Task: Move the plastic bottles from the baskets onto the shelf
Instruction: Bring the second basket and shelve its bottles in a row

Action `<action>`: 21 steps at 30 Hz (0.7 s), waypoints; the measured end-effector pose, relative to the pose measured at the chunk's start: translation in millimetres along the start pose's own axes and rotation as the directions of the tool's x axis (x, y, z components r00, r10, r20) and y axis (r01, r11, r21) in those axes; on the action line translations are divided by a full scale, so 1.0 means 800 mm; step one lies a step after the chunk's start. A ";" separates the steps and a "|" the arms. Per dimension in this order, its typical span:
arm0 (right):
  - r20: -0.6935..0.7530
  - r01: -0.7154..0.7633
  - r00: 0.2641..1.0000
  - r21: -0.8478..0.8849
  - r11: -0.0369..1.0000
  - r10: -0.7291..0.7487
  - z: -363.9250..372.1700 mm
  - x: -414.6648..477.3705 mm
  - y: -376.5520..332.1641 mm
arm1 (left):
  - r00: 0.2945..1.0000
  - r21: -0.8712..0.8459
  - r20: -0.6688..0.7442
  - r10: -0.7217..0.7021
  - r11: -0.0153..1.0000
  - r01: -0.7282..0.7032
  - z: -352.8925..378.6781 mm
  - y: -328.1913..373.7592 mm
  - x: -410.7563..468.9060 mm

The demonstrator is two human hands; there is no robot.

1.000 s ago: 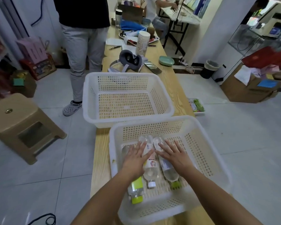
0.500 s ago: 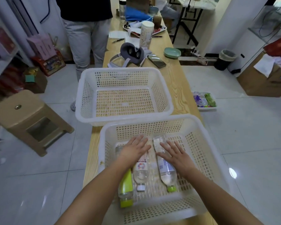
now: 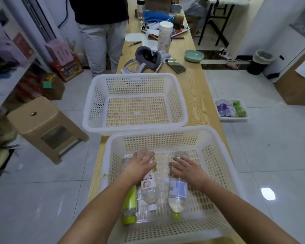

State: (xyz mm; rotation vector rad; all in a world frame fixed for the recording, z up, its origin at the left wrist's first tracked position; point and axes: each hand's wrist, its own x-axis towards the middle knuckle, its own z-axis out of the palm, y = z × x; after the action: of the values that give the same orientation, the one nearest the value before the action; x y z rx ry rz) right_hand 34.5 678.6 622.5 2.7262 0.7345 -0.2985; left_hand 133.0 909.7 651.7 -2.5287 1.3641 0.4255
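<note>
**Hands resting flat on plastic bottles in the near basket (image 3: pixel 165 131).**
The left hand (image 3: pixel 141 164) spans the green-labelled bottle (image 3: pixel 129 203) and the white-capped bottle (image 3: pixel 149 187). The right hand (image 3: pixel 187 169) covers the green-capped bottle (image 3: pixel 177 192). Fingers are extended, nothing gripped. All three bottles lie in the basket on the table (image 3: pixel 195 88). Risk: the round bottles may roll or slip if gathered together.

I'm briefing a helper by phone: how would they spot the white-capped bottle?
On the long wooden table, find the nearer white basket. Three bottles lie inside; it is the middle bottle, white-capped, while the left bottle and right bottle have green caps.
</note>
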 end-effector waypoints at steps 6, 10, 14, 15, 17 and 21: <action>0.007 -0.001 1.000 0.060 0.998 0.000 0.002 0.010 -0.007 | 0.998 0.040 0.068 0.009 0.999 -0.012 0.004 0.003 -0.022; -0.006 -0.041 0.999 0.099 0.994 0.041 0.002 0.009 -0.010 | 1.000 -0.049 0.004 0.006 0.999 -0.006 0.006 0.008 -0.034; -0.213 -0.085 0.967 0.240 0.967 0.138 0.014 -0.011 -0.009 | 0.993 -0.256 -0.076 -0.089 0.964 0.067 -0.003 0.016 -0.044; -0.266 -0.090 0.948 0.299 0.950 0.173 0.019 -0.016 -0.006 | 0.989 -0.303 -0.082 -0.119 0.949 0.090 -0.006 0.019 -0.044; -0.282 -0.120 0.924 0.425 0.897 0.257 0.015 -0.028 -0.001 | 0.975 -0.391 -0.116 -0.188 0.911 0.129 -0.008 0.022 -0.044; -0.181 -0.211 0.870 0.705 0.678 0.458 -0.012 -0.047 -0.007 | 0.900 -0.686 -0.165 -0.404 0.702 0.189 -0.018 0.036 -0.042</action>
State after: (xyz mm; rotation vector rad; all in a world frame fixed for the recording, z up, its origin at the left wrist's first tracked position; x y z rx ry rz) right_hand 1.0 669.8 640.7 3.5969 0.1577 0.0329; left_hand 93.5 915.5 675.6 -3.4670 0.9381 0.5365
